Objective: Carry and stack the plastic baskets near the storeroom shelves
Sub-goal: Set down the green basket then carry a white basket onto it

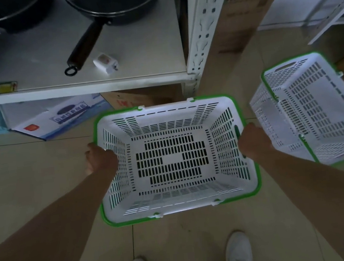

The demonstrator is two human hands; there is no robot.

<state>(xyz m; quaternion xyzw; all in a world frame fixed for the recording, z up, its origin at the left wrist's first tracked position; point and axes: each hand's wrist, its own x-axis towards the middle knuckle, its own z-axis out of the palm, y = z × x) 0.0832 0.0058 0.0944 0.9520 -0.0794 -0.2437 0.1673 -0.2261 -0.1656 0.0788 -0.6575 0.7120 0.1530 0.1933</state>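
Observation:
A white slotted plastic basket with a green rim is held level in front of me, above the tiled floor. My left hand grips its left short side and my right hand grips its right short side by the handle slot. The basket is empty. A second white and green basket stands on the floor at the right, seen at a tilt, close to the held one's right edge. Whether more baskets are nested in it I cannot tell.
A white metal shelf runs along the top left, bearing black pans and a small white box. Cardboard boxes sit under it and a tall carton stands behind the shelf post. My white shoes are below.

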